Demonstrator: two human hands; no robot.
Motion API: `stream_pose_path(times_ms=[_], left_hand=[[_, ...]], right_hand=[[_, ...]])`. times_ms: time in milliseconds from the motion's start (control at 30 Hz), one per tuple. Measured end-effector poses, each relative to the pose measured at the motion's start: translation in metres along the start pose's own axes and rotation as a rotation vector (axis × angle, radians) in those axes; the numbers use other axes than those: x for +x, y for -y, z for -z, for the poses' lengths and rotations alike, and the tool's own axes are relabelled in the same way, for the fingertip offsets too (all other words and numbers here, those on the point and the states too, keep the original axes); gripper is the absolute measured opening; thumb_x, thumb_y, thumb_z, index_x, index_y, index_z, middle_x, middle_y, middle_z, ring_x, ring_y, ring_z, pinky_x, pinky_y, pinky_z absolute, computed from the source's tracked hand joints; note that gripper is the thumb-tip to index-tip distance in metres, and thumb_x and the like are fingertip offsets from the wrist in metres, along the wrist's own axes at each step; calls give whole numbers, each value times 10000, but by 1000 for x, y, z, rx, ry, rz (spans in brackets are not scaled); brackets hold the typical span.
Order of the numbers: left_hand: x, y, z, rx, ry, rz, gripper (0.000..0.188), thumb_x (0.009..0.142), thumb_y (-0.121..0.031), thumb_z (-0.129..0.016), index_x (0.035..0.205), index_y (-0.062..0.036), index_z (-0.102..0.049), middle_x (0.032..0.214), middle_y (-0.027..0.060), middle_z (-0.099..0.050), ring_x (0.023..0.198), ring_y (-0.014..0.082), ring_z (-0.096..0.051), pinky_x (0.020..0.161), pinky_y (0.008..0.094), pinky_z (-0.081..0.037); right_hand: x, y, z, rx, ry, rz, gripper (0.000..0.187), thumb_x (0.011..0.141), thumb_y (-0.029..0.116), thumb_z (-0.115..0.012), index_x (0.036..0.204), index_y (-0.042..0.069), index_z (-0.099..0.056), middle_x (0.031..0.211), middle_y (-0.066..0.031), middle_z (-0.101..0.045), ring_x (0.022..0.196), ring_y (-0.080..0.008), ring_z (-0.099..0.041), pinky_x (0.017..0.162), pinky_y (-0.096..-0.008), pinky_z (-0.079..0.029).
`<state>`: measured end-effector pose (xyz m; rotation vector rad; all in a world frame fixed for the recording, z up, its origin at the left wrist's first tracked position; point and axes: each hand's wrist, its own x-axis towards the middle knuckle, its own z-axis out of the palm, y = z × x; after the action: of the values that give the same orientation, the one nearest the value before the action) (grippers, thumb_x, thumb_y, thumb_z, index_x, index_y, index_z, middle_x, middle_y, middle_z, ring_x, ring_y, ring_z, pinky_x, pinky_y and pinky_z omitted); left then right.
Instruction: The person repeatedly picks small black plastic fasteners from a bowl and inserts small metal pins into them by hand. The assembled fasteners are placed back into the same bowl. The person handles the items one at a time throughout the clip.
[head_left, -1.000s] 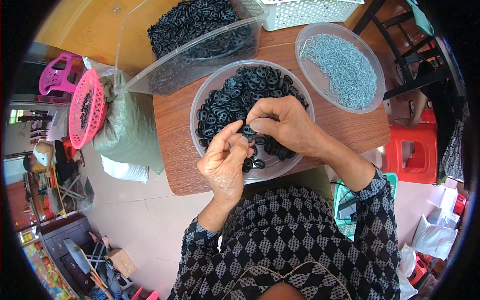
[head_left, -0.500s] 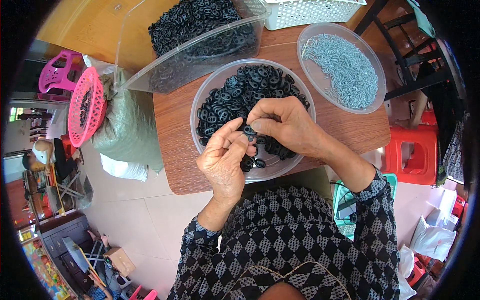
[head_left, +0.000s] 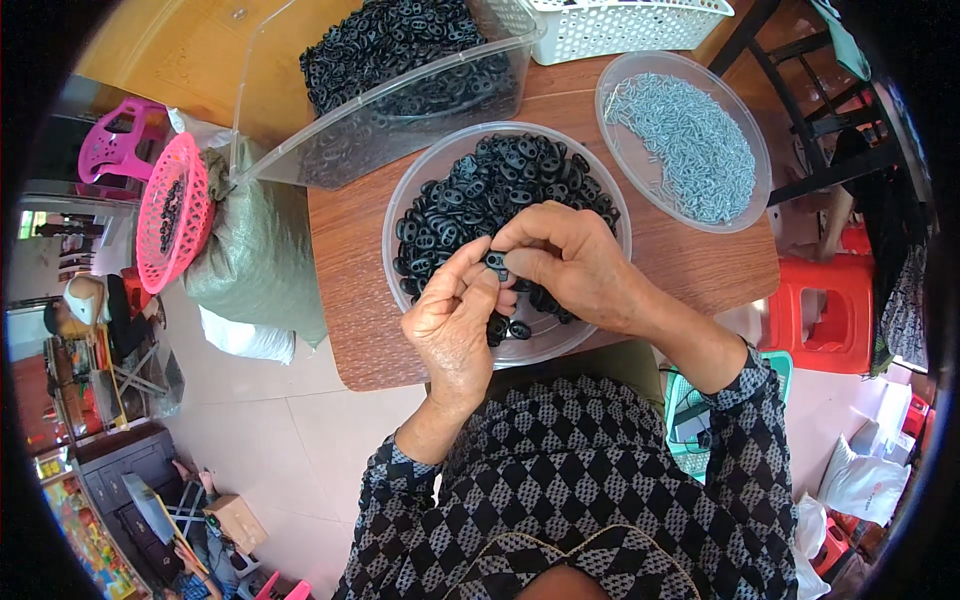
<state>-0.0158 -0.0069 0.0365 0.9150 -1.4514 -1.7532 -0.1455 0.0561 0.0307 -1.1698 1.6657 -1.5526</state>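
Observation:
Over the round clear tub [head_left: 545,342], my two hands meet at one small black two-holed cord lock [head_left: 496,261]. My left hand [head_left: 450,330] grips it between thumb and fingers, palm turned up. My right hand [head_left: 585,268] pinches at its right side with thumb and forefinger; whether a tiny part is also in that pinch is hidden. Beneath them, many loose black cord lock pieces [head_left: 480,190] fill most of the tub. To the far right, a shallow clear dish [head_left: 612,135] carries a heap of small silvery springs [head_left: 695,145].
Behind the tub, a large clear bin [head_left: 370,150] of black pieces tilts on the brown table [head_left: 355,340]. A white perforated basket [head_left: 630,30] is at the back. Left are a pink basket [head_left: 185,250] and a green sack [head_left: 260,260]; right, a red stool [head_left: 830,310].
Both hands have shifted slightly, staying together at the cord lock. My right hand's fingers have turned a little and stay closed beside it. The view has moved slightly.

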Motion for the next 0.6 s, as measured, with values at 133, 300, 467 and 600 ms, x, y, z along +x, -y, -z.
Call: stream_pose_path(times_ms=[133, 300, 467, 600], left_hand=[[1, -1, 2, -61, 42, -2, 256, 857, 46, -545, 1109, 83, -567, 840, 67, -623, 685, 83, -576, 635, 200, -494], [2, -2, 1, -50, 15, 17, 243, 865, 45, -539, 1102, 82, -574, 940, 84, -633, 758, 84, -579, 689, 199, -490], [1, -2, 2, -22, 45, -21, 235, 868, 13, -563, 1095, 72, -584, 953, 81, -633, 784, 82, -578, 704, 197, -488], [2, 0, 6, 53, 88, -71, 237, 870, -18, -579, 1093, 61, -591, 899, 63, -632, 761, 82, -576, 693, 204, -491]], right_hand=[[-5, 9, 0, -68, 29, 7, 197, 668, 33, -656, 851, 5, -588, 711, -91, -582, 732, -246, -524, 659, -355, -425], [-7, -2, -6, -279, -64, 261, 297, 646, 22, -706, 923, 37, -599, 716, -52, -521, 691, -188, -487, 592, -301, -409], [-7, -6, -7, -318, -111, 355, 288, 640, 21, -707, 905, 19, -593, 735, -65, -548, 682, -221, -493, 604, -328, -403], [-9, -9, -8, -289, -120, 371, 305, 586, 6, -676, 875, 18, -580, 715, -84, -511, 687, -265, -475, 601, -362, -405]])
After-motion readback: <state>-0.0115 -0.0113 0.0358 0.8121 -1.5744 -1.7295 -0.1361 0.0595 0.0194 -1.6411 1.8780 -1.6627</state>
